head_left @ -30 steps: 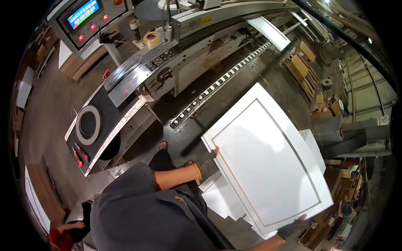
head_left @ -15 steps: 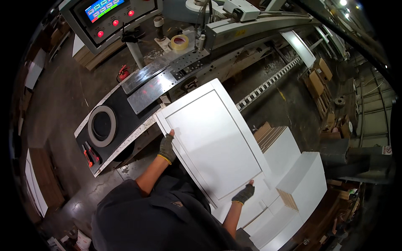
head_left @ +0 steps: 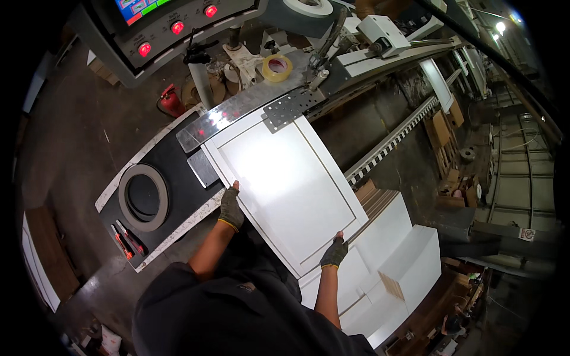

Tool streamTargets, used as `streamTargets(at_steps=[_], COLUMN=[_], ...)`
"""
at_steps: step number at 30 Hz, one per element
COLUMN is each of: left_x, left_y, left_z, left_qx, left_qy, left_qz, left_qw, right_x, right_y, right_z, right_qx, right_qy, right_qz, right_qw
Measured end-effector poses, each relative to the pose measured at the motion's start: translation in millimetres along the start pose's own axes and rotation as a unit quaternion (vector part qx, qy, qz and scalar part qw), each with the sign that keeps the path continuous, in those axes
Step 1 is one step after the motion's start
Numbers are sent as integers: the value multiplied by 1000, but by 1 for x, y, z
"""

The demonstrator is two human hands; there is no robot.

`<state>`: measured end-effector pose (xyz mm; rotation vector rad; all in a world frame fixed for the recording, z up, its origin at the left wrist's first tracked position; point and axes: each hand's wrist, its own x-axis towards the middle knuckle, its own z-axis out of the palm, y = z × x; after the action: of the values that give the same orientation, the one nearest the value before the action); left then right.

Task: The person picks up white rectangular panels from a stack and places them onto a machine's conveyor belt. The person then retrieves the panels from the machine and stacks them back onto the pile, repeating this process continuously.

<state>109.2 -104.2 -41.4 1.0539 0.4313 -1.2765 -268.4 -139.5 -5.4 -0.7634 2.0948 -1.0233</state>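
Left head-worn fisheye view, looking down, near both hands (head_left: 230, 209)

Dim workshop in a round fisheye view, black at the corners, straight lines bowing. Glare bleaches the white panel (head_left: 288, 193) toward the table's (head_left: 173, 160) edge; a ceiling light (head_left: 500, 27) and the screen (head_left: 141, 8) glow brightly.

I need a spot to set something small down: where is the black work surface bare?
The black work surface is bare between the grey ring and the small metal plate. Two hand tools crowd its left end; the white panel crowds the plate's right.
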Motion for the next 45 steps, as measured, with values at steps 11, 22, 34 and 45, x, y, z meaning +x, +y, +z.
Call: streamTargets(at_steps=[11,22,34,45], left_x=[0,50,127,160], left_y=[4,-23,-55,-70], left_z=[28,93,194,269], left_qx=[46,68,197,289], left_qy=[99,43,16,-35], left_qz=[58,37,93,111], left_qw=[992,996,976,950], right_x=[18,88,181,53], right_y=[10,-35,-92,122], right_z=[12,28,17,-106], right_qx=[-105,-177,35,-143], right_qy=[18,72,-83,-45], right_qz=[71,46,53,85], right_qw=[992,980,995,985])
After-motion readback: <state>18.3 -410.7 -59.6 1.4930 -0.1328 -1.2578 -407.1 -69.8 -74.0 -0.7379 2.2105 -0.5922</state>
